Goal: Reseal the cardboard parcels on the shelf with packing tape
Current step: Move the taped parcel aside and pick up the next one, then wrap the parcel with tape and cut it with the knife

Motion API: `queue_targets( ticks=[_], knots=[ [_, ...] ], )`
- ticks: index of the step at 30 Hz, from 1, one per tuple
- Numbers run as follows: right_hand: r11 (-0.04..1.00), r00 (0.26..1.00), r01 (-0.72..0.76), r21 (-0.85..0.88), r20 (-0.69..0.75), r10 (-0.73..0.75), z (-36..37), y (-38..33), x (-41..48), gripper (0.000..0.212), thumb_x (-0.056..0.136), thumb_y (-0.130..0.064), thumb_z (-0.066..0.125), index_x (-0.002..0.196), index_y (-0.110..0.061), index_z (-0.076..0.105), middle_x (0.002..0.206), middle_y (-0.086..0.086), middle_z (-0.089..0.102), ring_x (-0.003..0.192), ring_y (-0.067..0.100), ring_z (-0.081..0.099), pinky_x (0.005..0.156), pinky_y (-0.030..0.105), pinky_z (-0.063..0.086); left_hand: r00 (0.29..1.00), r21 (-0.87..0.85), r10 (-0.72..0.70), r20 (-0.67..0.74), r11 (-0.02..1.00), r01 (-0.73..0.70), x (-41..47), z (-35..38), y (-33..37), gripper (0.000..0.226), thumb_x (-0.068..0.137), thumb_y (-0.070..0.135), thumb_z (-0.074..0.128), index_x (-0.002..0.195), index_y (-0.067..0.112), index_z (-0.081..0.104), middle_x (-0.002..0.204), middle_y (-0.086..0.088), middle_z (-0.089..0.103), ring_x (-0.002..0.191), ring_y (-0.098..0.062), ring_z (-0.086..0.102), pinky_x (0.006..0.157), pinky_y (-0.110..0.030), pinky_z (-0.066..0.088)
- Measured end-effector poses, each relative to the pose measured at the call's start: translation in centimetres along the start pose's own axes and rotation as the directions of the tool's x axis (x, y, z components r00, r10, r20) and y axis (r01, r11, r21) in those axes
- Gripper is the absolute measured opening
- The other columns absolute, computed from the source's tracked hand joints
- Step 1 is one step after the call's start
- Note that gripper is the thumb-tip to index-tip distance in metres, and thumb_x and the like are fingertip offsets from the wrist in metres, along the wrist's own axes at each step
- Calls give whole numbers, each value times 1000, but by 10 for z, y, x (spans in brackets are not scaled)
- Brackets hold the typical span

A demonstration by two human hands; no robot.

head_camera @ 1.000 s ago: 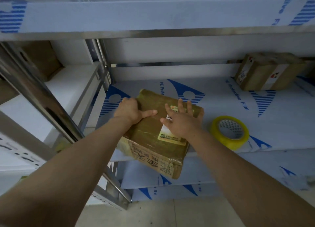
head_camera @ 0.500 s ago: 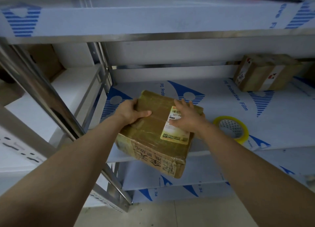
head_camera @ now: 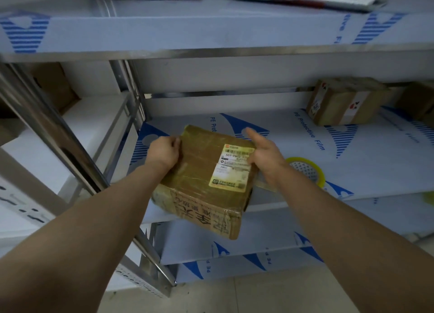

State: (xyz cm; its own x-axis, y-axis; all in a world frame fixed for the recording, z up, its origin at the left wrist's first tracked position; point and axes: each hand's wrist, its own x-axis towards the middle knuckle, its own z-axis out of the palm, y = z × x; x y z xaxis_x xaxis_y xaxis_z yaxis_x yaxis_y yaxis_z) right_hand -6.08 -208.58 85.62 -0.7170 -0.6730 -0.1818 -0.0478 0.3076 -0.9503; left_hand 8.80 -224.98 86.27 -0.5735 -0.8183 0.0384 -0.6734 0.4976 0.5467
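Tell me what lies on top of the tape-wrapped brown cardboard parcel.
A white-and-yellow shipping label sits on the parcel. The left hand grips the left edge; the right hand covers the label's right margin, hiding what lies beneath.

- The tape (head_camera: 312, 169) is partly hidden behind the right hand (head_camera: 265, 157).
- That hand's lower fingers are out of sight beside the parcel (head_camera: 202, 171).
- The label's (head_camera: 232, 169) fine print is too small to read.
- The picture's edge cuts off the far box (head_camera: 420, 101).

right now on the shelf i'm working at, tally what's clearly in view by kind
cardboard parcels: 2, the held parcel and the back parcel
tape rolls: 1, the yellow tape roll
total: 3
brown shape at the right edge: cut off, uncounted
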Motion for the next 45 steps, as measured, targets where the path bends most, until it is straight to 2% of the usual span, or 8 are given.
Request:
queue_targets(
  ticks=[4, 7, 11, 18, 30, 34, 39, 45],
  knots=[
    [997, 995, 39, -62, -88, -45, -10, 18, -13, 80, 90, -25, 65, 150, -40, 14, 161, -7, -7, 147, 18, 8, 118, 44, 23, 994, 233, 53, -99, 972, -29, -15, -3, 25, 48, 101, 41, 29, 122, 11, 61, 135, -18, 49, 129, -37, 36, 104, -44, 32],
    [992, 993, -110, -55, -39, 108, 4, 35, -22, 96, 75, -44, 73, 149, -40, 12, 157, 6, 18, 141, 25, 30, 111, 51, 34, 992, 475, -33, 126, 879, -31, -45, 4, 51, 63, 92, 61, 29, 127, 18, 58, 141, -12, 42, 133, -33, 27, 104, -46, 27],
    [993, 994, -108, 39, -19, 109, 21, 38, -32, 75, 95, -31, 54, 152, -23, 6, 137, 6, 53, 120, 27, 55, 102, 48, 45, 944, 492, -117, 308, 869, -53, -69, 22, 56, 96, 82, 79, 26, 152, 15, 14, 159, -13, 7, 143, -35, 8, 112, -50, 15],
    [949, 997, -33, -312, -70, 12, -40, 44, -39, 54, 100, -16, 44, 150, -11, 24, 154, 11, 31, 140, 28, 32, 111, 35, 27, 916, 380, -81, 392, 921, -82, -82, 24, 77, 119, 66, 93, 23, 153, 15, -2, 157, -20, -9, 145, -38, -7, 114, -53, -6],
    [336, 998, -45, -941, -25, 63, -108, 109, -7, 60, 90, -23, 57, 146, -19, 34, 145, 19, 36, 132, 38, 36, 106, 45, 40, 935, 485, 110, 338, 831, -273, -98, 45, 85, 75, 97, 35, 46, 152, 7, 4, 159, -17, 7, 147, -29, 8, 118, -36, 11],
    [379, 997, -65, -923, -41, 72, -111, 106, -4, 56, 90, -34, 58, 143, -26, 39, 144, 18, 38, 131, 39, 33, 103, 39, 37, 953, 582, 258, 157, 756, -300, -120, 63, 88, 60, 97, 11, 43, 150, 3, 15, 157, -14, 19, 146, -26, 16, 117, -35, 11],
    [705, 993, -2, -710, -84, -81, -117, 87, -12, 51, 88, -30, 66, 136, -22, 51, 132, 16, 55, 120, 39, 47, 94, 36, 38, 881, 630, 410, 234, 626, -459, -136, 73, 87, 68, 95, 5, 41, 152, 6, 3, 160, -10, -5, 147, -24, -7, 115, -34, -13],
    [984, 991, 134, -115, -1, -135, -109, 52, -46, 37, 78, -3, 74, 115, -6, 65, 105, 8, 67, 89, 20, 64, 77, 21, 54, 922, 134, 385, 27, 913, -385, -132, 69, 111, 49, 93, 13, 45, 142, 10, 40, 151, -10, 35, 140, -26, 28, 114, -32, 23]
  ],
)
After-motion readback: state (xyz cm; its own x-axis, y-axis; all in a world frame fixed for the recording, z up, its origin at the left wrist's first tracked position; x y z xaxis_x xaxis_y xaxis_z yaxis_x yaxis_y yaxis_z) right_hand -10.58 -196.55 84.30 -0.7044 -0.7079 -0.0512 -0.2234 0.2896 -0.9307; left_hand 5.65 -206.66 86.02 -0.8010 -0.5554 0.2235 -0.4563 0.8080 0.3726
